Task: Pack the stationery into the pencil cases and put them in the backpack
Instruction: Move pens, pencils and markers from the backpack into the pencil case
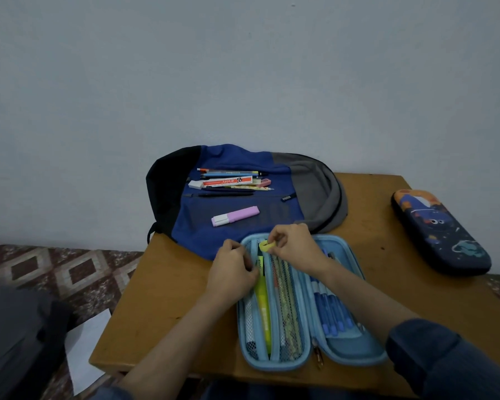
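Observation:
A light blue pencil case (344, 349) lies open on the wooden table (156, 307), with pens under its mesh and elastic holders. My right hand (293, 249) pinches a small yellow cap (264, 246) over the case's far end. My left hand (233, 274) grips the top of a yellow highlighter (263, 310) that lies in the case's left half. A blue, black and grey backpack (309, 186) lies flat behind the case. On the backpack rest a pink highlighter (235, 216) and a pile of pens, pencils and erasers (228, 181).
A second pencil case (439, 230), dark blue with a space print, lies shut at the table's right. The wall stands just behind the backpack. Left of the table, a white sheet of paper (85, 347) and a dark garment (18, 336) lie on the patterned floor.

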Action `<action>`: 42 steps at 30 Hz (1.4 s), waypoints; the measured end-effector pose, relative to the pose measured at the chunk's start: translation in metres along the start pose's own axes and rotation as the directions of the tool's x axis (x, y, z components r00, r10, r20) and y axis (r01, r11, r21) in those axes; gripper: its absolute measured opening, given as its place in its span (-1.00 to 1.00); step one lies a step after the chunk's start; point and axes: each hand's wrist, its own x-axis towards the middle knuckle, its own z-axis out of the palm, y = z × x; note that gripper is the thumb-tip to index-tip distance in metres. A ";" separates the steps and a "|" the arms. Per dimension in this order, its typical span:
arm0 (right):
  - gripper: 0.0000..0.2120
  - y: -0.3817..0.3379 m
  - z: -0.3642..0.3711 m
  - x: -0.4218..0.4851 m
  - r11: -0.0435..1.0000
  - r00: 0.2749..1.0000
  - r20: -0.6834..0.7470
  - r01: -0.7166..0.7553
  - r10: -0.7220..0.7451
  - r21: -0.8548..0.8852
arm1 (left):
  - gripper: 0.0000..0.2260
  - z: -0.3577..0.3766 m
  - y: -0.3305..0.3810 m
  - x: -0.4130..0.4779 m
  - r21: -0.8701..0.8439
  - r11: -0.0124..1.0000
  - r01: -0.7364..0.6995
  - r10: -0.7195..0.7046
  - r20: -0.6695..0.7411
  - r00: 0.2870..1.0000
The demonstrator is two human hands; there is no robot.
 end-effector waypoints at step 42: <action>-0.88 -0.013 0.009 -0.002 0.978 0.997 0.028 -0.067 0.074 -0.199 | -0.53 -0.006 -0.031 -0.017 0.016 0.993 -0.121 0.116 0.176 0.978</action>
